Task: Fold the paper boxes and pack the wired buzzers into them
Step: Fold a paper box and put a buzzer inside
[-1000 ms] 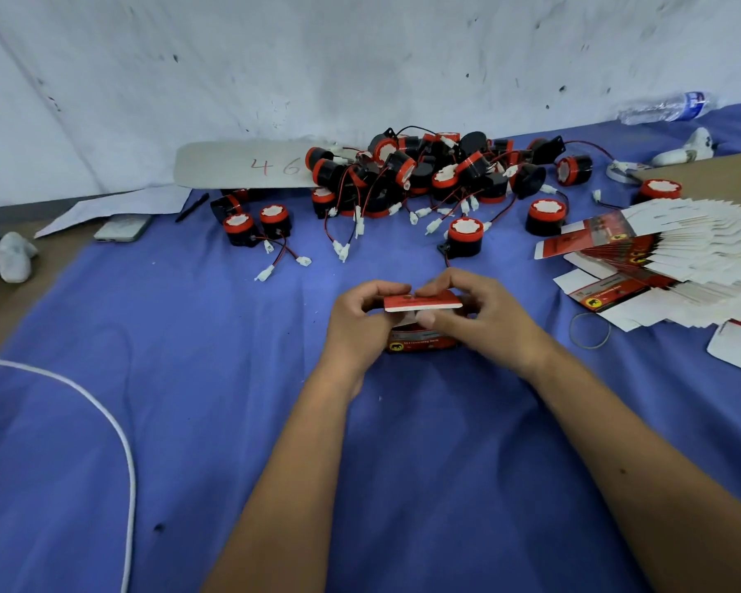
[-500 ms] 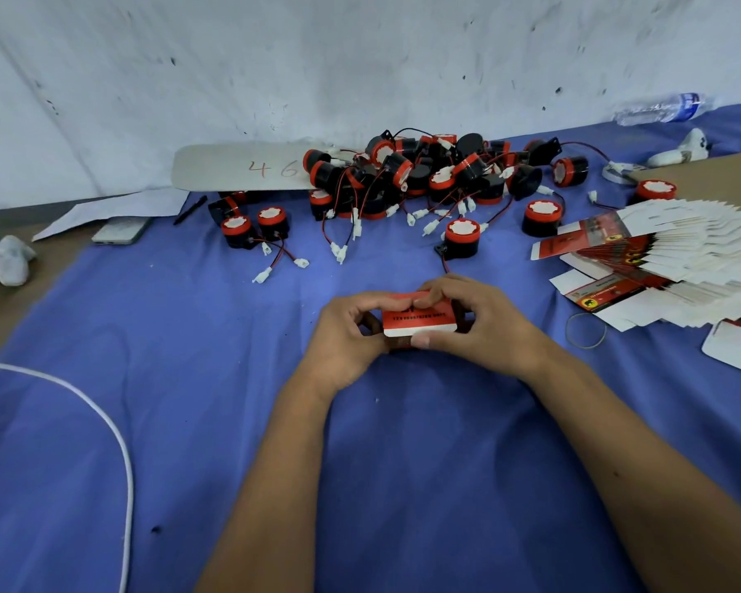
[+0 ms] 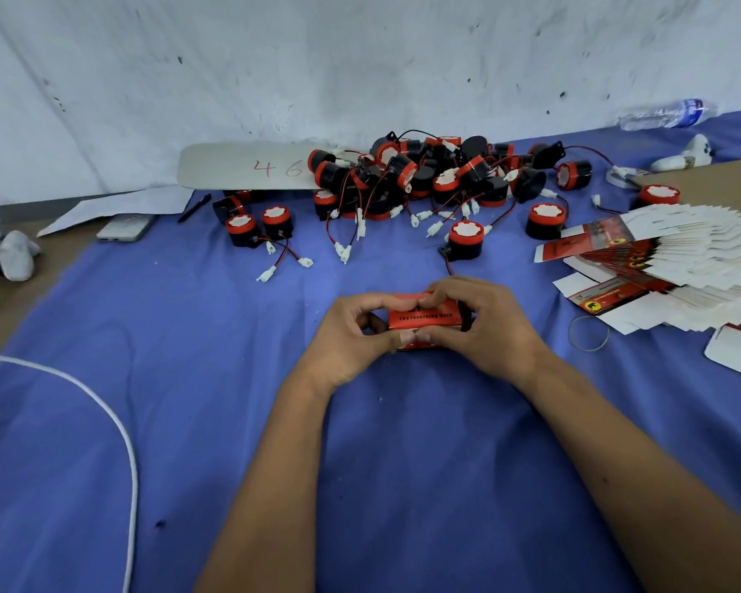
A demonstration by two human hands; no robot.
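Note:
A small red paper box [image 3: 424, 319] sits between both hands over the blue cloth [image 3: 189, 378]. My left hand [image 3: 347, 340] grips its left end, thumb on the near edge. My right hand [image 3: 484, 327] grips the right end, fingers curled over the top flap, thumb tip meeting the left thumb. Whatever the box holds is hidden. A pile of black-and-red wired buzzers [image 3: 424, 177] lies at the back centre. One buzzer [image 3: 465, 239] stands just beyond the hands. Flat unfolded boxes [image 3: 668, 271] are fanned out on the right.
A white cable [image 3: 116, 421] curves across the left of the cloth. A phone [image 3: 125, 226], a pen [image 3: 194, 207] and a white board marked 46 [image 3: 249, 166] lie at the back left. A rubber band [image 3: 588, 333] lies by the flat boxes, a water bottle [image 3: 664, 115] at the far right.
The box's top flap, held raised a second ago, has been folded down onto the box. Both hands have closed in tighter around it.

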